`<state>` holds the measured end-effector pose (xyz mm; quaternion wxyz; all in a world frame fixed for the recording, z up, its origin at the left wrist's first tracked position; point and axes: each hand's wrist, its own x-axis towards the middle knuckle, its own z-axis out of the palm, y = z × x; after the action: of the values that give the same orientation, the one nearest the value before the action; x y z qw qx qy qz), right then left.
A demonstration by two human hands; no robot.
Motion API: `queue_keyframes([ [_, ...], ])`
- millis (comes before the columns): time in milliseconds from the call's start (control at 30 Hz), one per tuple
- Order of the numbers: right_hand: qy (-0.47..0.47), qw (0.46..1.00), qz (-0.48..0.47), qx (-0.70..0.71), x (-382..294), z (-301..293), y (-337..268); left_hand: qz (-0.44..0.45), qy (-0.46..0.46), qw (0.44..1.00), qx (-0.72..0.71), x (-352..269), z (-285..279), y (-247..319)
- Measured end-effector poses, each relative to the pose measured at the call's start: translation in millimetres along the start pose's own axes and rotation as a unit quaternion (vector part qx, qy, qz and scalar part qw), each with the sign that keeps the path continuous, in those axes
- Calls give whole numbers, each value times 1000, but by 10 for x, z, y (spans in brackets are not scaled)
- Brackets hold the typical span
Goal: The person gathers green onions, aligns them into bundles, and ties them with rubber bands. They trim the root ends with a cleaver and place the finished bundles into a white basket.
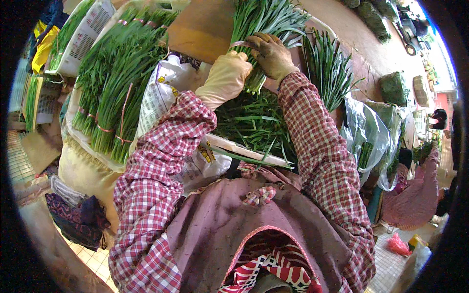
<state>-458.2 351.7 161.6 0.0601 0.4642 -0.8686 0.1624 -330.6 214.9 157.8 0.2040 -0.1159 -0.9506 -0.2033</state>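
Note:
A bunch of long flat green leaves, probably garlic chives (pixel 262 18), lies between my gloved hands, its pale cut ends towards me. A pinkish band (pixel 240 44) runs across its stems. My left hand (pixel 227 77), in a cream glove, is closed at the left of the stems just below the band; its fingertips are hidden. My right hand (pixel 273 55), in a soiled brownish glove, curls over the bunch from the right, fingers on the band. Loose green leaves (pixel 253 124) fill a white-edged container (pixel 253 152) below my hands.
Banded bundles of chives (pixel 110 88) fill a white crate on the left. Another white plastic crate (pixel 89 29) stands beyond it. More loose chives (pixel 326 69) lie at right. Clear plastic bags (pixel 370 128) hang beside my right arm. A person's pinkish garment (pixel 414 194) shows far right.

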Motion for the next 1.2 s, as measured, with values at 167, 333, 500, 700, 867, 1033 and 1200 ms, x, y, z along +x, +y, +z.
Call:
queue_keyframes([
  [167,16,999,20,27,-103,172,81,34,1,999,39,-37,-18,79],
  [333,44,998,18,50,-207,181,132,34,156,984,-80,-311,-275,65],
  [500,38,997,34,62,-270,202,154,-156,101,976,-110,-761,-392,-267],
  [700,49,995,42,79,-264,289,234,-280,100,932,-209,-627,13,-540],
  [867,64,992,47,102,-263,189,234,-299,74,922,-235,-268,267,-298],
  [1033,169,953,140,206,-157,-177,321,-161,108,969,-152,12,441,351],
  [1200,33,984,158,70,-121,-232,404,-34,95,983,-152,170,498,877],
])
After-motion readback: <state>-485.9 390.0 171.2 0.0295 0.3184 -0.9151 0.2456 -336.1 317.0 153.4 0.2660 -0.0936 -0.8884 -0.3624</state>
